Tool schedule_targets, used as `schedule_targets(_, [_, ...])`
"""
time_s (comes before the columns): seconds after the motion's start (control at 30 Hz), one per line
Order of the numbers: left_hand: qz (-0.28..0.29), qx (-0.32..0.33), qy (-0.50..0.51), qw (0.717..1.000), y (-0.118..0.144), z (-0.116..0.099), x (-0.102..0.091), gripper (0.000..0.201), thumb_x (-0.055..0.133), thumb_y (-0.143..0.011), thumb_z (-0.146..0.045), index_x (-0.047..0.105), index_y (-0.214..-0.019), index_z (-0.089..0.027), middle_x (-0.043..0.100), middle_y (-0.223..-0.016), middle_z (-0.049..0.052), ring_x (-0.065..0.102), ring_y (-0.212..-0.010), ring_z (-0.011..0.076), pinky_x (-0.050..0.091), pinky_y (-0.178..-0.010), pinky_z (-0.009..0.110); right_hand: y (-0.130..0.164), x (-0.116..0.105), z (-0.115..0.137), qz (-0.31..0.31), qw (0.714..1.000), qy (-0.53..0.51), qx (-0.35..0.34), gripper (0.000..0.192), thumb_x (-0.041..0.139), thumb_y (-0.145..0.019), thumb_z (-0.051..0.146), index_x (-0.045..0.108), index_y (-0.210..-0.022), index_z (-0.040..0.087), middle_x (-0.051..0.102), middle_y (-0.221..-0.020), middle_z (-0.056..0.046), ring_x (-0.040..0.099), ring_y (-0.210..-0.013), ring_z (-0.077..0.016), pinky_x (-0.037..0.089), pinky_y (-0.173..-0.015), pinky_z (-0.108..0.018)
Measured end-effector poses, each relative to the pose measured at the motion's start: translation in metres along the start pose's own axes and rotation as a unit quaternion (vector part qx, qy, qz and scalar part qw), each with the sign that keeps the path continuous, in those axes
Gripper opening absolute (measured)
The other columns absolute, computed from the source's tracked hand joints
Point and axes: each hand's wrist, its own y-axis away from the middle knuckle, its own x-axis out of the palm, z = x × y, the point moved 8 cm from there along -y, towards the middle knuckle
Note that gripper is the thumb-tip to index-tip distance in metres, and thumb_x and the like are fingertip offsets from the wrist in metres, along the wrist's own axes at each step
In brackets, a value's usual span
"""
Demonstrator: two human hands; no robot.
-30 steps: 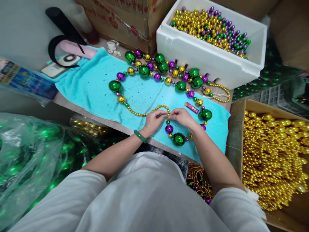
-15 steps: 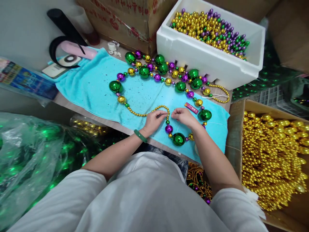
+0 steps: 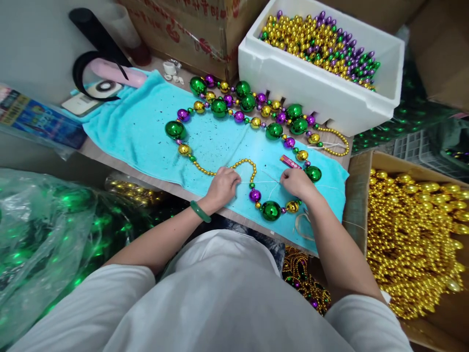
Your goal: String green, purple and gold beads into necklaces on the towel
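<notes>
**Bead necklace thread drawn taut between two hands**

Bead necklace [image 3: 252, 127] lies in a loop on the turquoise towel [image 3: 139, 132], its near end just in front of the person. Half a second ago the hands sat close together over the small gold beads; now they have drawn apart, and a thin white thread [image 3: 261, 182] stretches straight between them. The left hand [image 3: 222, 186] is closed, pinching one end beside the gold bead strand [image 3: 242, 164]. The right hand [image 3: 297, 182] pinches the other end near a large green ball [image 3: 271, 210]. This pull looks like a knot being tightened. A foam box [image 3: 315, 88] of mixed beads stands behind the towel.
</notes>
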Motion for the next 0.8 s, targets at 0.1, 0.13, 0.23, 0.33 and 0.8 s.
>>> schedule_targets(0.1, [0.001, 0.002, -0.005, 1.000, 0.004, 0.005, 0.000, 0.022, 0.046, -0.085, -0.011, 0.064, -0.074, -0.018, 0.065, -0.082, 0.009, 0.055, -0.088, 0.0254, 0.043, -0.088, 0.043, -0.001, -0.002, -0.011, -0.030, 0.998, 0.036, 0.033, 0.019, 0.054, -0.075, 0.012, 0.072, -0.081, 0.012, 0.071, -0.091, -0.020, 0.065, -0.088, -0.0302, 0.045, -0.074, -0.035])
schedule_targets(0.13, [0.001, 0.001, -0.001, 1.000, 0.005, 0.006, 0.000, 0.022, 0.046, -0.085, -0.011, 0.065, -0.074, -0.018, 0.065, -0.082, 0.009, 0.055, -0.088, 0.0257, 0.043, -0.088, 0.043, -0.001, -0.003, -0.014, -0.041, 0.998, 0.031, 0.040, 0.017, 0.055, -0.074, 0.011, 0.071, -0.078, 0.012, 0.071, -0.089, -0.020, 0.066, -0.087, -0.0307, 0.045, -0.074, -0.036])
schedule_targets(0.23, [-0.007, -0.019, 0.043, 0.999, 0.007, 0.009, -0.002, 0.020, 0.050, -0.083, -0.014, 0.067, -0.074, -0.020, 0.067, -0.083, 0.009, 0.057, -0.088, 0.0255, 0.044, -0.089, 0.044, 0.001, -0.008, -0.021, -0.098, 0.993, -0.058, 0.038, 0.009, 0.057, -0.070, 0.012, 0.065, -0.069, 0.016, 0.068, -0.078, -0.015, 0.064, -0.083, -0.0284, 0.046, -0.073, -0.036])
schedule_targets(0.33, [-0.035, -0.087, 0.153, 0.984, 0.005, 0.014, -0.005, 0.014, 0.058, -0.081, -0.019, 0.070, -0.074, -0.021, 0.071, -0.085, 0.007, 0.061, -0.090, 0.0235, 0.045, -0.093, 0.042, 0.005, -0.006, -0.016, -0.097, 0.951, -0.293, 0.001, 0.004, 0.060, -0.067, 0.022, 0.059, -0.066, 0.019, 0.066, -0.077, -0.009, 0.062, -0.081, -0.0250, 0.046, -0.063, -0.032])
schedule_targets(0.8, [-0.067, -0.374, 0.727, 0.573, -0.005, 0.013, 0.043, 0.009, 0.055, -0.092, -0.020, 0.062, -0.091, -0.015, 0.070, -0.083, 0.006, 0.071, -0.082, 0.0152, 0.054, -0.066, 0.023, -0.002, 0.044, 0.028, 0.045, 0.668, -0.742, 0.027, 0.041, 0.071, -0.067, 0.037, 0.033, -0.073, 0.024, 0.035, -0.051, 0.010, 0.034, -0.040, -0.0074, 0.019, -0.037, -0.020])
